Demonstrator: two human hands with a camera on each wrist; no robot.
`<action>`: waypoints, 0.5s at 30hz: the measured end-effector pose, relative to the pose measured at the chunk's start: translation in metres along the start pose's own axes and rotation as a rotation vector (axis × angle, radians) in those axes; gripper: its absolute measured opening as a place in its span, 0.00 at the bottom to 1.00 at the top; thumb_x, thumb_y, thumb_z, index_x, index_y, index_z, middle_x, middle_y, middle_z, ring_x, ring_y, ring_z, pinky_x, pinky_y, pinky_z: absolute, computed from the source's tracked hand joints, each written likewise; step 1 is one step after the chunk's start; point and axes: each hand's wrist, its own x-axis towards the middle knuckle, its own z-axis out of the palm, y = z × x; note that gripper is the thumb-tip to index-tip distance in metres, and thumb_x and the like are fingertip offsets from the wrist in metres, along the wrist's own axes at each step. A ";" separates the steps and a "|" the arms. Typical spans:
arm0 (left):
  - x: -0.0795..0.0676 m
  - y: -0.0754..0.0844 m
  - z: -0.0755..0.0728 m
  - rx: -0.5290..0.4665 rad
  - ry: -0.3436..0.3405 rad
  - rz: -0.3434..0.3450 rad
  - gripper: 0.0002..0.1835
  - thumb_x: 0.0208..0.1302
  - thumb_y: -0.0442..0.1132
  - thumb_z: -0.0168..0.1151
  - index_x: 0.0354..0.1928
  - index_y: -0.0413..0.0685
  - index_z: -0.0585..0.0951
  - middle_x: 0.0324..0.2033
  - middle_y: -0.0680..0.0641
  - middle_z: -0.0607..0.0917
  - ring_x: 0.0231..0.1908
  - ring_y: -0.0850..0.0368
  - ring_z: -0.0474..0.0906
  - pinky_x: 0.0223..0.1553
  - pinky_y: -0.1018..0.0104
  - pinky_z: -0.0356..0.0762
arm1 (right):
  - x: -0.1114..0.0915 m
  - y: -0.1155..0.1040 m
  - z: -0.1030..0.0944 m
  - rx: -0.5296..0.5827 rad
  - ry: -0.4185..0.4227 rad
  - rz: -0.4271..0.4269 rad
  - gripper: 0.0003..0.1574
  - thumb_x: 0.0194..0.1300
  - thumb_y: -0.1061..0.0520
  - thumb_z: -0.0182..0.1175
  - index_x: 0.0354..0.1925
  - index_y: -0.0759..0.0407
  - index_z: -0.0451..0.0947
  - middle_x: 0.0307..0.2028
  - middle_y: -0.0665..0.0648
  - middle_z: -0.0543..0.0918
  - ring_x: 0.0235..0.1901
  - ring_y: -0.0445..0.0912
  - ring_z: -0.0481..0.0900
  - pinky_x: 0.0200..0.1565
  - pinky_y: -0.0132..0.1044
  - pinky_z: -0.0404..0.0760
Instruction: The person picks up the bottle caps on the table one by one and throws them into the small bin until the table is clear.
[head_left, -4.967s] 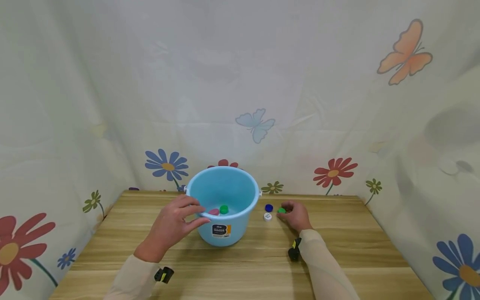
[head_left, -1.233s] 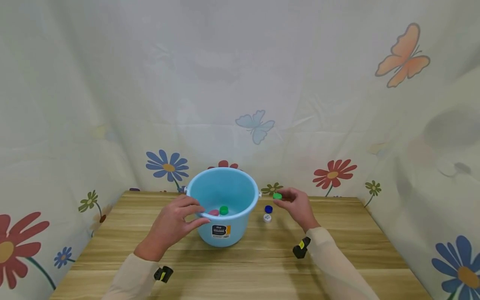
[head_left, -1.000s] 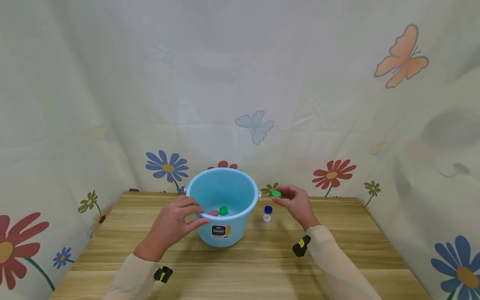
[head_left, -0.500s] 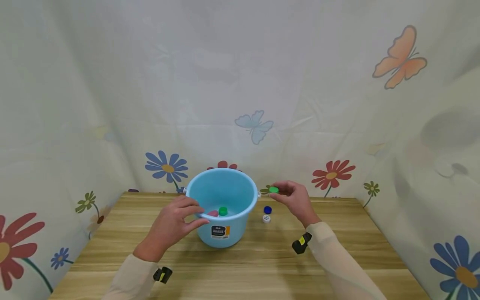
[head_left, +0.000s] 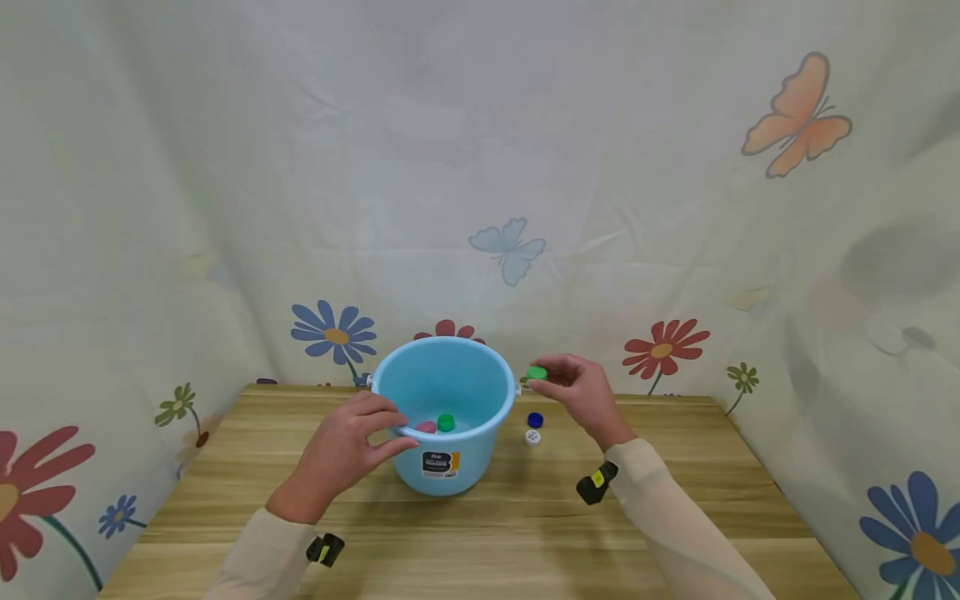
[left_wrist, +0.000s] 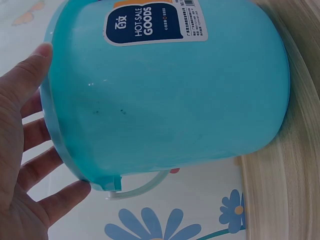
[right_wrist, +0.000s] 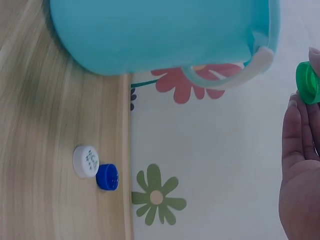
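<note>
A light blue bucket (head_left: 480, 450) stands upright on the wooden table, its label facing me. My left hand (head_left: 341, 446) grips the near left of its rim, thumb and fingers spread along it; in the left wrist view the thumb and fingertips meet the bucket's edge. Inside the bucket lie a green bottle cap (head_left: 446, 422) and a pink piece (head_left: 426, 427), partly hidden by the rim. My right hand (head_left: 585, 396) pinches another green bottle cap (right_wrist: 307, 82) by its edge, in the air just right of the bucket's rim.
On the table right of the bucket lie a blue bottle cap (head_left: 535, 420) and a white bottle cap (head_left: 532, 437), close together. The bucket's pale handle (right_wrist: 225, 82) hangs at the back. Behind the table (head_left: 480, 550) hangs a flower-printed curtain (head_left: 360, 167).
My right hand picked the green bottle cap off the table, then raised it and carried it left toward the bucket. The left hand stayed on the rim.
</note>
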 end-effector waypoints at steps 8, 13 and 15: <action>0.000 0.001 0.000 0.001 0.000 -0.005 0.18 0.45 0.50 0.84 0.37 0.52 0.91 0.37 0.53 0.89 0.42 0.54 0.85 0.41 0.55 0.90 | 0.002 -0.008 0.012 0.026 -0.019 -0.023 0.28 0.61 0.49 0.75 0.55 0.59 0.83 0.51 0.60 0.88 0.48 0.49 0.88 0.51 0.32 0.87; 0.000 0.001 0.000 0.008 0.003 0.002 0.18 0.45 0.50 0.84 0.37 0.51 0.91 0.36 0.53 0.89 0.42 0.54 0.85 0.41 0.55 0.90 | 0.004 -0.013 0.020 0.050 -0.033 -0.024 0.27 0.61 0.50 0.76 0.55 0.60 0.83 0.51 0.60 0.88 0.50 0.54 0.88 0.51 0.34 0.87; 0.000 0.001 0.000 0.012 0.008 0.009 0.18 0.44 0.50 0.84 0.37 0.51 0.91 0.36 0.53 0.89 0.42 0.54 0.85 0.41 0.54 0.91 | 0.004 -0.015 0.023 0.062 -0.039 -0.021 0.27 0.60 0.50 0.76 0.55 0.59 0.83 0.50 0.58 0.88 0.50 0.55 0.88 0.51 0.35 0.88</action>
